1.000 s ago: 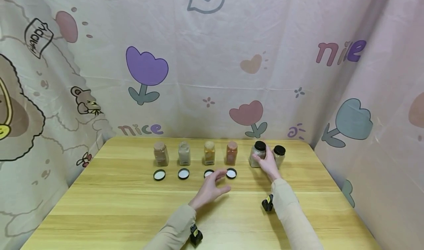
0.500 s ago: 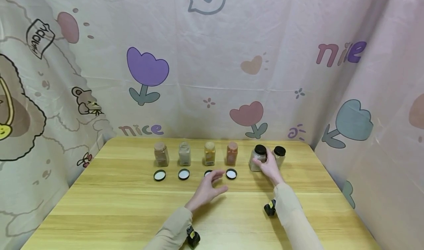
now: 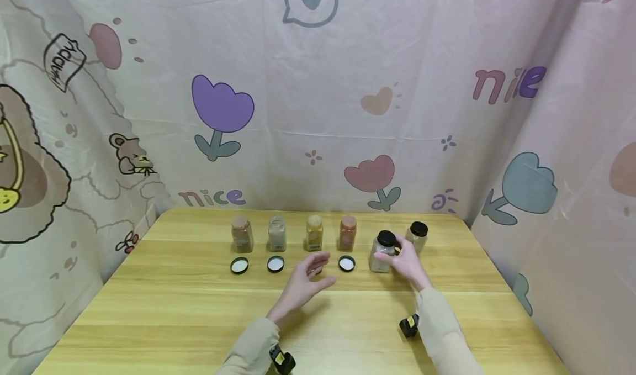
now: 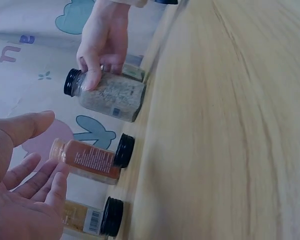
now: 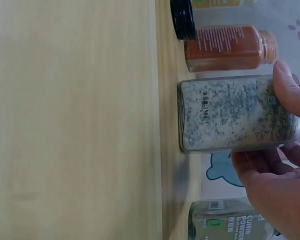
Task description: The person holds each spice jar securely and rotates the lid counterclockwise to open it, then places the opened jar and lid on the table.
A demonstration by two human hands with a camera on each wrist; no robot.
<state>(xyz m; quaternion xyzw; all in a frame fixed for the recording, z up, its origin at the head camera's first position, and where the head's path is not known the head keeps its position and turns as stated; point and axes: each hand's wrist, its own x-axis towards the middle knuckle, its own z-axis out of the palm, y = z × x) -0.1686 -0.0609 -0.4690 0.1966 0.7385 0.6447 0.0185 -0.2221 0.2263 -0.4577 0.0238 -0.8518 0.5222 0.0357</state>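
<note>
My right hand (image 3: 408, 263) grips a clear seasoning jar (image 3: 380, 260) near its top, thumb on one side and fingers on the other. Its black lid is on, and grey-white speckled grains (image 5: 220, 112) fill it. Behind this hand stands a capped cumin powder jar (image 5: 227, 222). My left hand (image 3: 298, 284) hovers over the table with fingers loosely bent and holds nothing. It hides a lid in the head view; that black lid (image 4: 112, 216) shows in the left wrist view. Nearby is an uncapped jar of red-orange powder (image 3: 348, 236), a lid (image 3: 346, 263) lying before it.
Further left along the row stand three uncapped jars: yellow (image 3: 314, 236), pale grey (image 3: 277, 236) and brown (image 3: 242, 236). Upturned lids (image 3: 275, 264) lie in front of them. A printed curtain (image 3: 308, 99) hangs behind the wooden table (image 3: 164, 303).
My right hand has drawn the speckled jar toward me and slightly left, away from the cumin jar. My left hand has shifted a little to the left and nearer, still holding nothing.
</note>
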